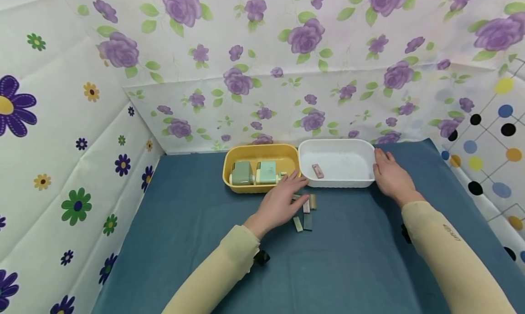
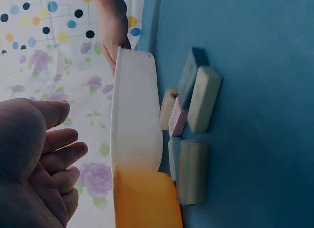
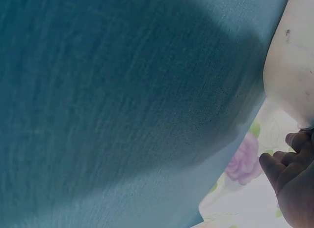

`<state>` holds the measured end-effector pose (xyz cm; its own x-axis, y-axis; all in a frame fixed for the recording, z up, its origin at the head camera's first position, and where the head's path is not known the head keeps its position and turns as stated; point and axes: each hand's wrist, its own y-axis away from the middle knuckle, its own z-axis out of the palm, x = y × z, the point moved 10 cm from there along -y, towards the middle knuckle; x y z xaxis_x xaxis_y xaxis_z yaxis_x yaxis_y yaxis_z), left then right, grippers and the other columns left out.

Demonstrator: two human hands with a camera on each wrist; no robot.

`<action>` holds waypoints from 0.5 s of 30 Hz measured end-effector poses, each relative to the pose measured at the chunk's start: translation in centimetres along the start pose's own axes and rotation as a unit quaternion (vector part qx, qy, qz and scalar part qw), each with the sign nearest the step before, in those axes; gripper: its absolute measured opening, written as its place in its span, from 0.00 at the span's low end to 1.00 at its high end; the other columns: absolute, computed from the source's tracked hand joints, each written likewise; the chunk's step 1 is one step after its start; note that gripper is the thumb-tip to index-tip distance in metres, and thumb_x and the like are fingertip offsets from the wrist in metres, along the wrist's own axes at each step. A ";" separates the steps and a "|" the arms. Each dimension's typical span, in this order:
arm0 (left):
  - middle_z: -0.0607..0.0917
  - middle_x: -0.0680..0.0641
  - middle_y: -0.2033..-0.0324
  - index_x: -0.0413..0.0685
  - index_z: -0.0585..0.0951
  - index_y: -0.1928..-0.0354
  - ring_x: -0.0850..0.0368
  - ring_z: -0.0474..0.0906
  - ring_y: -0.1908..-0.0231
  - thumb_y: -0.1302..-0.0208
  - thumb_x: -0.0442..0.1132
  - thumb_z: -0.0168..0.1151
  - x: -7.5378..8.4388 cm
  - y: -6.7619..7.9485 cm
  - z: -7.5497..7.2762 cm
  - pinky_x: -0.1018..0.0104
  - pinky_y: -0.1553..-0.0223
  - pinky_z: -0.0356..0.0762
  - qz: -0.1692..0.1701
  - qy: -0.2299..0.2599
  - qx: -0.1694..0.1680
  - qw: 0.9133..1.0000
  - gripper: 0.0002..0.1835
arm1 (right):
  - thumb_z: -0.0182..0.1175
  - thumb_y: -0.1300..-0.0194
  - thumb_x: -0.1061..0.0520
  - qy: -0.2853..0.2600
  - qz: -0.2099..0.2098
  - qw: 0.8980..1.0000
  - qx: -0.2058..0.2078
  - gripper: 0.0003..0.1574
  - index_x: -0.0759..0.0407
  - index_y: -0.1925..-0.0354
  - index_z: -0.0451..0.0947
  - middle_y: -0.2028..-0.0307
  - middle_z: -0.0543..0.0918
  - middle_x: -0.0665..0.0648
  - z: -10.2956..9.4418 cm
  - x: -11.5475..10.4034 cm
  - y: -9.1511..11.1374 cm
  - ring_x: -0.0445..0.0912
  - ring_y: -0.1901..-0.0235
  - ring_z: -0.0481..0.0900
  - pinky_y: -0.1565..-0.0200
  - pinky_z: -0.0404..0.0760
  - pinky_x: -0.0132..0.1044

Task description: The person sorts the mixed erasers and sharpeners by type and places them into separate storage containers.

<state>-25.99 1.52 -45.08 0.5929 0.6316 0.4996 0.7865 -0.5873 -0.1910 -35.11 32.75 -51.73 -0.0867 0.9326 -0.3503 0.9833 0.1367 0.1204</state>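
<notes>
My left hand (image 1: 280, 204) hovers in front of the yellow tub (image 1: 234, 188), fingers loosely spread with nothing between them; the left wrist view shows its palm bare. Under and beside it lie several small eraser-like blocks, among them a dark green block (image 1: 307, 222), a pale green block (image 2: 204, 99) and a tan block (image 1: 313, 202). My right hand (image 1: 393, 175) is at the right end of the white tub (image 1: 340, 183), its extended fingers touching the rim and end wall. A pink block (image 1: 317, 171) lies inside the white tub.
Two boxy items, a grey-green one (image 1: 242, 172) and a mint one (image 1: 267, 172), with cream parts, sit in the yellow tub. Both tubs stand side by side at the back of the blue cloth (image 1: 348, 259), before a flowered backdrop (image 1: 279, 90).
</notes>
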 end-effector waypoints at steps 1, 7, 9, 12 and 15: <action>0.75 0.44 0.25 0.43 0.77 0.25 0.52 0.55 0.18 0.17 0.48 0.60 0.0 0.4 -0.2 0.56 0.18 0.48 0.001 0.006 0.002 1.000 0.27 | 0.31 0.10 0.47 0.000 -0.001 1.000 -0.001 0.42 0.67 0.15 0.29 0.16 0.38 0.73 -0.1 -0.1 -0.1 0.73 0.19 0.35 0.24 0.46 0.73; 0.79 0.46 0.29 0.46 0.80 0.28 0.55 0.59 0.20 0.17 0.49 0.60 -0.7 2.3 -1.1 0.59 0.19 0.52 -0.006 0.021 0.012 1.000 0.24 | 0.31 0.10 0.48 0.005 -0.004 1.000 0.003 0.42 0.67 0.15 0.28 0.16 0.38 0.73 -1.0 -0.5 -0.9 0.73 0.19 0.34 0.24 0.46 0.73; 0.81 0.45 0.30 0.46 0.81 0.29 0.53 0.62 0.21 0.18 0.48 0.61 -1.0 2.7 -1.3 0.58 0.20 0.55 -0.010 0.019 0.019 1.000 0.23 | 0.31 0.10 0.48 0.004 -0.008 1.000 0.014 0.42 0.67 0.15 0.29 0.16 0.39 0.73 -1.4 -0.6 -1.1 0.73 0.19 0.35 0.24 0.46 0.73; 0.84 0.45 0.34 0.46 0.84 0.32 0.49 0.69 0.24 0.19 0.47 0.63 -1.6 3.7 -1.0 0.54 0.22 0.64 -0.023 -0.003 0.027 0.999 0.21 | 0.32 0.11 0.48 0.002 -0.012 1.000 0.021 0.42 0.68 0.15 0.31 0.17 0.41 0.74 -1.3 -0.7 -0.8 0.73 0.19 0.37 0.25 0.47 0.73; 0.86 0.45 0.38 0.45 0.87 0.38 0.46 0.74 0.27 0.22 0.50 0.66 -2.3 4.9 -0.1 0.50 0.26 0.70 -0.050 -0.035 0.025 0.998 0.20 | 0.32 0.11 0.49 0.005 -0.010 1.000 0.014 0.42 0.70 0.15 0.32 0.17 0.42 0.76 -0.5 -0.2 -0.2 0.75 0.19 0.38 0.25 0.48 0.74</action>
<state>-23.50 -2.82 -47.06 0.5195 0.7212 0.4582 0.8494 -0.4944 -0.1849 -35.34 32.70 -51.21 -0.1074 0.9330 -0.3435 0.9854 0.1459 0.0882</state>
